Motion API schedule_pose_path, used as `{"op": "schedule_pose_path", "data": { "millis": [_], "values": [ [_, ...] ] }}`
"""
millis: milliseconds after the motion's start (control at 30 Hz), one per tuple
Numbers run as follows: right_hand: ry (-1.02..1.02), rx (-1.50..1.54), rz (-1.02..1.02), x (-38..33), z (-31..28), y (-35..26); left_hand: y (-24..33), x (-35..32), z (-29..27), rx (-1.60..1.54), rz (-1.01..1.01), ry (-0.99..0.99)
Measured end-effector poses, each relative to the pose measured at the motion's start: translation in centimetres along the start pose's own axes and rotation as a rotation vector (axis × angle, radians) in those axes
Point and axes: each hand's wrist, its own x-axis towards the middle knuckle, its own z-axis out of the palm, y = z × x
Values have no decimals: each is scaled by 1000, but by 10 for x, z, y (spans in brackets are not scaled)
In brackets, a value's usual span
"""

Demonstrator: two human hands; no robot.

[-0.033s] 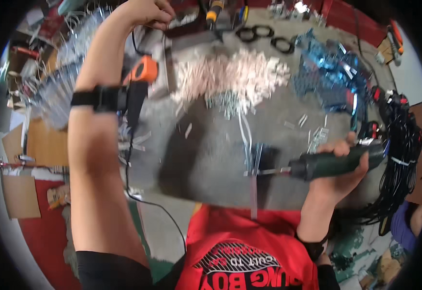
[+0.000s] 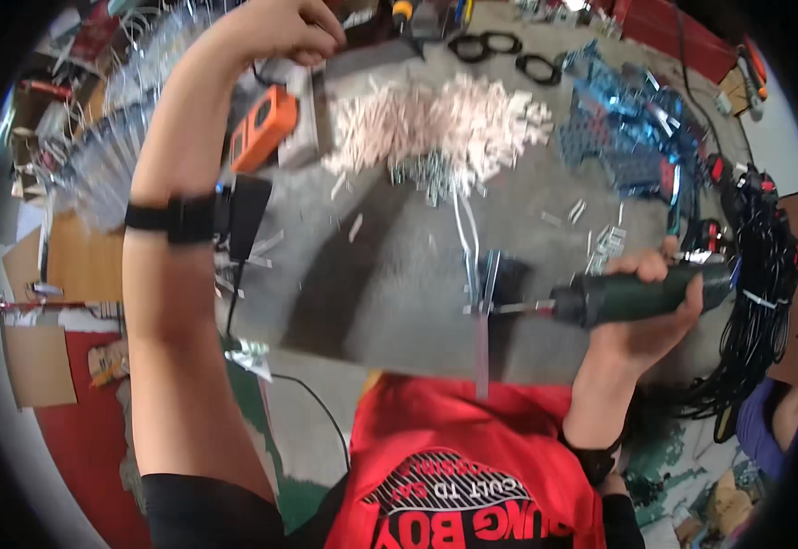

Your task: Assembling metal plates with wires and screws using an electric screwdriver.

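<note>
- Grey and flat, the worktop (image 2: 371, 293) carries loose hardware on a dull, scuffed surface, with a pale heap of small plastic pieces (image 2: 444, 123) at its far side.
- Right of that heap lies a tangle of shiny blue metal brackets (image 2: 627, 137); beyond the heap sit black rubber rings (image 2: 499, 46).
- Left of the heap rests an orange boxy device (image 2: 266, 126), its corners rounded.
- Nearer than the heap, a thin metal strip (image 2: 483, 320) stands upright at the worktop's near edge, with a small dark block behind it.
- The right hand (image 2: 646, 311) is wrapped tight around a dark green electric screwdriver (image 2: 637, 295), fingers over its barrel; the tool lies level, right of the strip, its bit touching the strip.
- The left hand (image 2: 294, 32) is raised beyond the orange device, fingers curled in; what it grips I cannot tell. A black strap (image 2: 175, 220) rings that forearm.
- A bundle of black cables (image 2: 765, 302) hangs right of the screwdriver.
- A red printed shirt (image 2: 472, 467) fills the near edge below the strip.
- Against the earlier frame, nothing has visibly moved: both hands and the screwdriver keep their places relative to the strip.
</note>
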Motion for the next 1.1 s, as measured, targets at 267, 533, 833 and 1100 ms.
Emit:
{"op": "schedule_pose_path", "data": {
  "millis": [267, 533, 833, 1100],
  "values": [
    [22, -107, -26, -21, 2, 11, 27, -192, 203, 333, 165, 339],
    [-6, -107, -102, -27, -1, 5, 38, -222, 208, 32, 118, 399],
    [44, -190, -133, -26, -7, 0, 16, -241, 195, 2, -14, 397],
    [56, -249, -141, -25, -11, 0, 11, -239, 205, 322, 115, 400]
  ]
}}
